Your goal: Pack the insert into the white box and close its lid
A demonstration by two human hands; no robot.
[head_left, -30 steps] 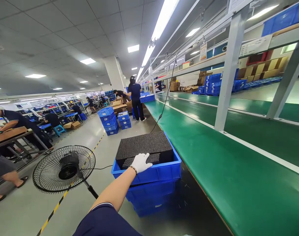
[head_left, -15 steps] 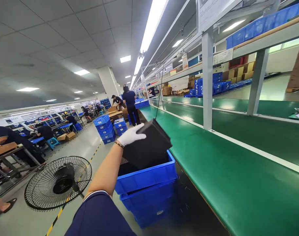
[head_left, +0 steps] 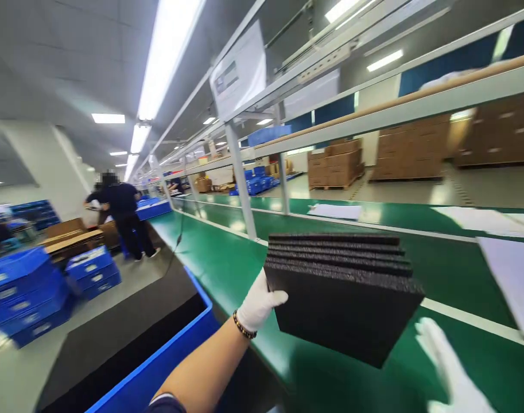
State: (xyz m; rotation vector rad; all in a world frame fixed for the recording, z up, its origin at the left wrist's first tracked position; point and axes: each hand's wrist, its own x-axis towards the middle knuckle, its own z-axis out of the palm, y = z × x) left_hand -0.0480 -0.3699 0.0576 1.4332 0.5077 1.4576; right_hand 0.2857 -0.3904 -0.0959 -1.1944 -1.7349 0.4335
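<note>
Several black foam sheets (head_left: 343, 304) are held as a stack by my left hand (head_left: 262, 301), which wears a white glove and grips their left end, thumb on the near face. The stack hangs tilted above the green conveyor belt (head_left: 305, 373). My right hand (head_left: 449, 361), also gloved in white, is beside the stack's right end, apart from it, fingers stretched out and slightly blurred. More black foam (head_left: 128, 321) lies in the blue bin (head_left: 167, 350) at the lower left.
Blue crates (head_left: 29, 292) stand stacked on the floor at left. A person (head_left: 119, 206) in dark clothes stands farther along the belt. A grey post (head_left: 240, 183) rises beyond the stack, under a shelf rail. White sheets (head_left: 509, 281) lie at right.
My left hand has lifted the foam stack out of the blue bin and carried it right, over the belt. My right hand has come into view. The camera has turned right.
</note>
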